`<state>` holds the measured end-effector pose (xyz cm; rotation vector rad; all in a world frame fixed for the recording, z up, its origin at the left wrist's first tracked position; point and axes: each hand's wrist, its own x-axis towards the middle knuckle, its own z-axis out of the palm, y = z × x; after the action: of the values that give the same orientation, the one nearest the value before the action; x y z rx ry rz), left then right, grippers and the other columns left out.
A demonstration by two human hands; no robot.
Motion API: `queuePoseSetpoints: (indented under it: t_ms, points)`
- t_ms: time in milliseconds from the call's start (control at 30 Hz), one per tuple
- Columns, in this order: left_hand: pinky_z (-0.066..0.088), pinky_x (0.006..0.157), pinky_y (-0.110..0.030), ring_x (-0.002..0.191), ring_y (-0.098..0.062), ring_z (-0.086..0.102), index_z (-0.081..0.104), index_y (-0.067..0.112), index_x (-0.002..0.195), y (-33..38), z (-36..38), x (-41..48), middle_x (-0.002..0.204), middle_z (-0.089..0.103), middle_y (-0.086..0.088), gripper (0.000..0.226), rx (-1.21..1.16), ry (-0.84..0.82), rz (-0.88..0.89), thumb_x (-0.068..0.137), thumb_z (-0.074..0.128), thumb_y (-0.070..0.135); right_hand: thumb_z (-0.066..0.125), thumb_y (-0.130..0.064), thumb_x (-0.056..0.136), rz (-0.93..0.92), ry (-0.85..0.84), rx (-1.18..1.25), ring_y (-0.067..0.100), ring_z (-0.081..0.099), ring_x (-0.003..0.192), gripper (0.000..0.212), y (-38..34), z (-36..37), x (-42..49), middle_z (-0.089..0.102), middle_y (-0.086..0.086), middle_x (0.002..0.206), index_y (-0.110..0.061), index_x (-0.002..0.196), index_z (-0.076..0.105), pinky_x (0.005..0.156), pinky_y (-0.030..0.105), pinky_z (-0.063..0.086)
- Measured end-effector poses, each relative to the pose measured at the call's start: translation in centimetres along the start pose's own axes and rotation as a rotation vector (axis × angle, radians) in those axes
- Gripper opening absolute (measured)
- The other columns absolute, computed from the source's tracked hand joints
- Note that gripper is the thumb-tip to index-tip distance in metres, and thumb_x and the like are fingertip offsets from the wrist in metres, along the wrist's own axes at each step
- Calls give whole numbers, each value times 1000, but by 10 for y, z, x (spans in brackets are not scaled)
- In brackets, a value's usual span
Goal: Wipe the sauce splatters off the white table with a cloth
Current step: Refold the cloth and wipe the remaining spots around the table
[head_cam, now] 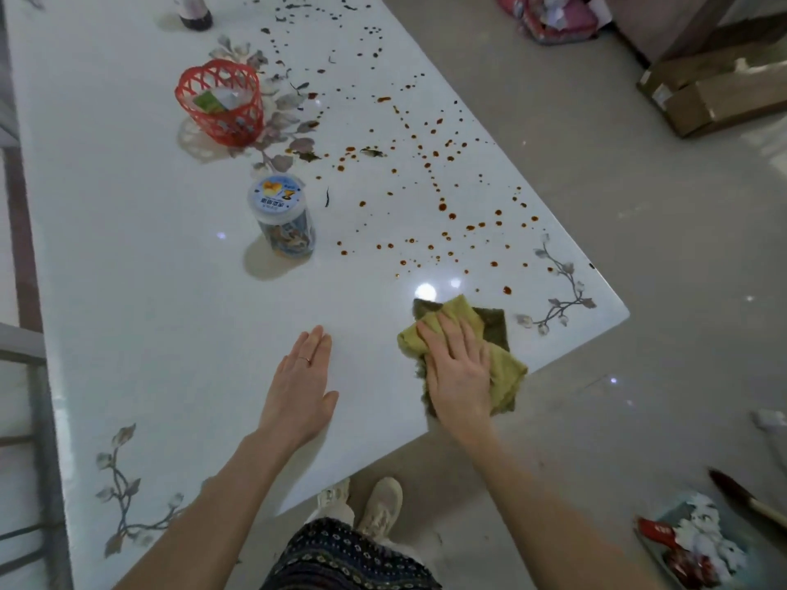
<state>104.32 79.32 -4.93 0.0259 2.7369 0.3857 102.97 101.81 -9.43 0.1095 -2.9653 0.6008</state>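
Floor (639, 206), grey, spreads to our right, with boxes (715, 91) at its far side. Our glossy white table (149, 313) runs lengthwise away from us. Splatters (443, 206) dot its right side in a band that starts just beyond the cloth and runs far along that edge, right of a basket (221, 104) and jar (283, 219). Our cloth (506, 368) lies at the near right corner under our right hand (460, 376), which presses it with straight fingers. We judge this nearer hand should push forward. Our left hand (300, 385) rests flat and empty on the table, left of the cloth.

Dim, soft overhead light; round glare spots on the glossy table (140, 266) at centre frame; wide-angle bending and blur at the edges.
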Motion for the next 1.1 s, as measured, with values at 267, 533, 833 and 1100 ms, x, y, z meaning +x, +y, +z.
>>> queuePoseSetpoints:
  t_ms: [267, 533, 833, 1100]
  points:
    - [7, 117, -32, 143, -17, -4, 2, 13, 148, -2, -2, 0, 156, -6, 0, 82, -45, -8, 16, 86, 54, 24, 29, -44, 98, -264, -303, -128, 22, 26, 148, 52, -14, 9, 57, 35, -6, 158, -37, 148, 41, 114, 58, 30]
    - [1, 114, -24, 143, -16, 2, 8, 15, 148, -5, -7, 2, 156, -2, 3, 73, -118, 28, 39, 89, 50, 21, 40, -45, 89, -112, -270, -157, 32, 37, 141, 58, -45, 8, 27, 45, 4, 152, -29, 144, 51, 106, 65, 30]
    - [39, 95, -31, 115, -23, 40, 35, 14, 137, 3, -30, 30, 140, 39, 0, 53, -238, 194, -78, 86, 45, 7, 34, -34, 102, -185, -458, -149, 30, 10, 151, 51, -97, 35, 132, 21, -3, 162, -37, 152, 30, 117, 59, 14]
    - [42, 82, -30, 101, -20, 42, 42, 18, 127, 1, -41, 56, 134, 41, 3, 48, -264, 226, -89, 82, 44, 0, 31, -35, 91, -118, -351, -123, 34, 28, 147, 56, -107, 37, 123, 38, 3, 156, -34, 144, 48, 111, 62, 27]
